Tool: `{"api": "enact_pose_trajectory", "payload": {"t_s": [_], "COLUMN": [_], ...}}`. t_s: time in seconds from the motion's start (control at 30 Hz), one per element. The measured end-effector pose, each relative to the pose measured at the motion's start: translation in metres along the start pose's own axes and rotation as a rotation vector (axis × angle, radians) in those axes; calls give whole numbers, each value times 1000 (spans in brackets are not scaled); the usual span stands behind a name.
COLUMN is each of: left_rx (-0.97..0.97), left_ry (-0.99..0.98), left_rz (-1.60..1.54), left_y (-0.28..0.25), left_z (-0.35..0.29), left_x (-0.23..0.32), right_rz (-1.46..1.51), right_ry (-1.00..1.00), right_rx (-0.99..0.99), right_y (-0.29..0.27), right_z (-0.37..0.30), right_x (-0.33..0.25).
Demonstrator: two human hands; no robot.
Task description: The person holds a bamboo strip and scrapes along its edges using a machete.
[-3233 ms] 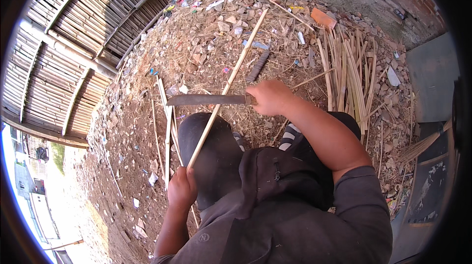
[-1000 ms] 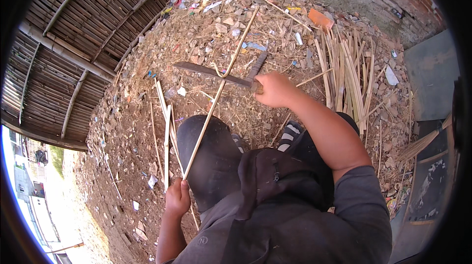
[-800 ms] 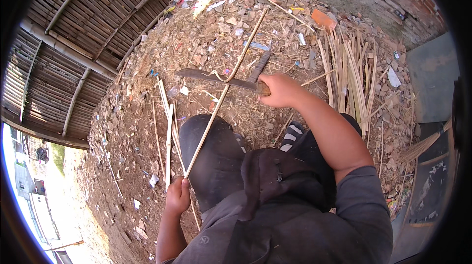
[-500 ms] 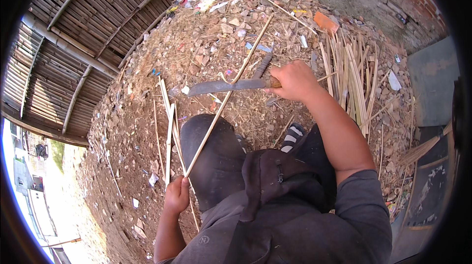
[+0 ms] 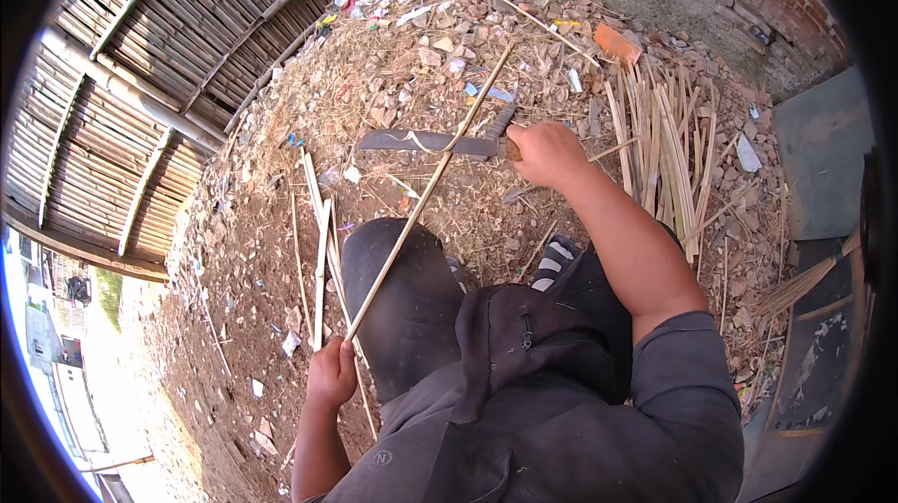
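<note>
- The left hand (image 5: 329, 374) is closed around the near end of a long bamboo strip (image 5: 426, 194), beside the left knee (image 5: 398, 288); the strip runs up and away over the knee toward the littered ground (image 5: 234, 250).
- The right hand (image 5: 545, 152) is clenched on the handle of a large knife (image 5: 426, 143); its dark blade lies crosswise, pointing to the person's left.
- Blade and strip meet at about the strip's upper third. A thin pale shaving (image 5: 440, 145) curls at the crossing, so the edge appears to be in contact with the strip.
- Step in hand, as judged: paring or thinning the strip, with the left hand anchoring it against the knee while the right works the blade along it.
- The next move would call for a steady left-hand grip, a shallow blade angle, and a stroke directed away from the knee and the shoe (image 5: 557, 255).
- Further strips (image 5: 318, 241) lie on the ground just left of the knee; a pile of split bamboo (image 5: 669, 143) lies to the right of the knife hand.
- A bamboo fence (image 5: 122, 82) borders the yard on the left.
</note>
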State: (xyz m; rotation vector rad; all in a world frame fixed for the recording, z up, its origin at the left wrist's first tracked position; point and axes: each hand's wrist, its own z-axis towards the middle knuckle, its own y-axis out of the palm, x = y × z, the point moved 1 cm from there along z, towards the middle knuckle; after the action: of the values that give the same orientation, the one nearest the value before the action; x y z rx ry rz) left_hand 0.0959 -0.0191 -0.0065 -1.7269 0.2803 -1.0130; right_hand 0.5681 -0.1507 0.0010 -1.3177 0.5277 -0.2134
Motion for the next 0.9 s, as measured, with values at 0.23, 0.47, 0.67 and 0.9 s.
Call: {"api": "enact_pose_trajectory", "payload": {"t_s": [0.23, 0.47, 0.67, 0.9], "left_rx": [-42, -42, 6, 6], "left_ry": [-56, -46, 17, 34], "left_rz": [-29, -93, 69, 55], "left_y": [4, 8, -5, -1], "left_z": [-7, -1, -1, -5], "left_x": [-11, 0, -5, -11], "right_rz": [137, 39, 181, 140], "right_ry": [52, -354, 26, 14], "right_rx": [62, -19, 27, 73], "right_y": [2, 14, 2, -3], "right_z": [-16, -24, -2, -14], "right_x": [-19, -70, 2, -13]}}
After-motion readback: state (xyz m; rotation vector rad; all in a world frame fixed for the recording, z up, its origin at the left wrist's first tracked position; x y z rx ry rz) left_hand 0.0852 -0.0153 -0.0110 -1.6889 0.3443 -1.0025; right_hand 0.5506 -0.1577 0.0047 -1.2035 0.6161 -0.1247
